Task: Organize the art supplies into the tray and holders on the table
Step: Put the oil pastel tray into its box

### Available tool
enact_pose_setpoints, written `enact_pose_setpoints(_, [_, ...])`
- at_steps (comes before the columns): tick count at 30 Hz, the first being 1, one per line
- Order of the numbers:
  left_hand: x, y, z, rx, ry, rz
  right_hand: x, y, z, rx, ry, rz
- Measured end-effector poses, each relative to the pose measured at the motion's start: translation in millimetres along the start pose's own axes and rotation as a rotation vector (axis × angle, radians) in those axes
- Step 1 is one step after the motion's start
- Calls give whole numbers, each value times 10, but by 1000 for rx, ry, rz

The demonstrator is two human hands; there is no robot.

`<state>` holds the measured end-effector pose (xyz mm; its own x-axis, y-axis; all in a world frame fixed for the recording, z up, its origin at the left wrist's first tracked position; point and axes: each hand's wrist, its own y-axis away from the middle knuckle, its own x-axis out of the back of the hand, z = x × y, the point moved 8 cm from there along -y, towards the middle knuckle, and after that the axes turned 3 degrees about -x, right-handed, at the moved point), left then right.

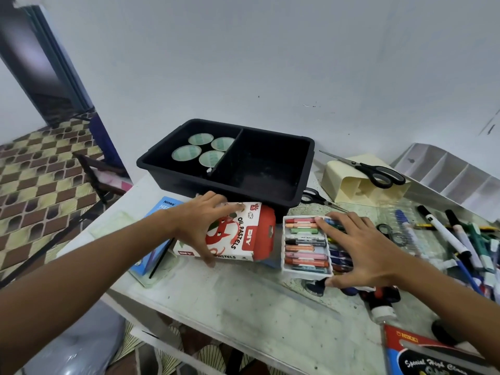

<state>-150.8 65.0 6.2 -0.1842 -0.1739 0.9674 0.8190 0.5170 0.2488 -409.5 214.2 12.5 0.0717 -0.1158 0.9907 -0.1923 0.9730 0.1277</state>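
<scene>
Taking the black tray [305,163] at the back of the table [243,301] as the landmark: it is split by a divider, and its left compartment holds four round tape rolls [201,150] lying flat.

Just in front of the tray's left half lies a blue box [151,255], partly hidden under the left forearm, so its label is only partly readable. The left hand [200,226] spreads its fingers wide over the oil pastel box [238,234], fingertips on its far edge and thumb at its near edge, gripping it across its width. The box lies in front of the tray's middle, its long axis running left to right, the red end pointing right; its far edge nearly touches the tray wall.

Immediately right of it sits the white inner tray of pastels [305,246], the sticks lying left to right in a stacked row. The right hand [365,247] rests on this tray's right side with fingers extended and spread, covering the ends of the sticks and loose pens beneath.

Right of the black tray, a cream holder [349,182] lies tipped on its side with scissors [378,171] on top. Markers [443,234] lie scattered in front of it, partly cut off by the frame edge.
</scene>
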Motion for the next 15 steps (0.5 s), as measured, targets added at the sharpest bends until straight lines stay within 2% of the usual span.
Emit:
enact_pose_setpoints(8, [-118,226,553,-81,-72,-100,1,117,108,35,-12,22])
enact_pose_setpoints(12, [-325,284,819,-69,-111,-149,-58,235,222,35,19,4])
enact_pose_setpoints(15, [-364,306,884,-24,-105,-129,-71,331,293,29,29,6])
